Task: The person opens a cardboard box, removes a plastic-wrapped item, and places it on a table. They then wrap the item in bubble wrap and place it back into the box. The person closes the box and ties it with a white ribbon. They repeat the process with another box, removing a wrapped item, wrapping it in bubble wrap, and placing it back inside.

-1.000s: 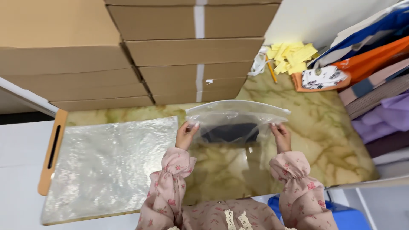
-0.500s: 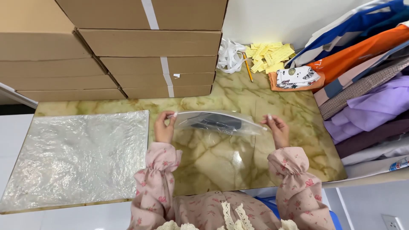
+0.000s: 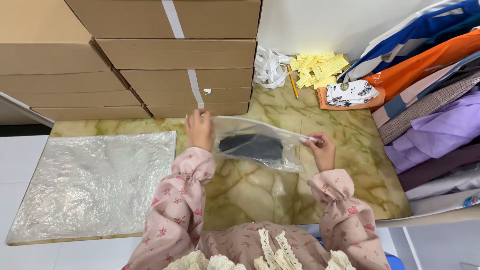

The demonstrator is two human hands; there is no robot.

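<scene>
As I look down from the head view, my left hand (image 3: 200, 131) and right hand (image 3: 321, 150) each pinch one upper corner of a clear bag (image 3: 260, 145), held just above the marble table (image 3: 345, 190). Inside the bag lies a dark cloth (image 3: 250, 146). Boxes (image 3: 180, 65) stand behind.

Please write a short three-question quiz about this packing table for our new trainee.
1. True or false: both hands grip the clear plastic bag.
2. What lies inside the bag? A) yellow slips B) a dark folded item C) a pencil
3. Which hand is nearer the stacked cardboard boxes?

Key:
1. True: the left hand and the right hand each hold an end.
2. B: a dark folded item.
3. The left hand.
</scene>
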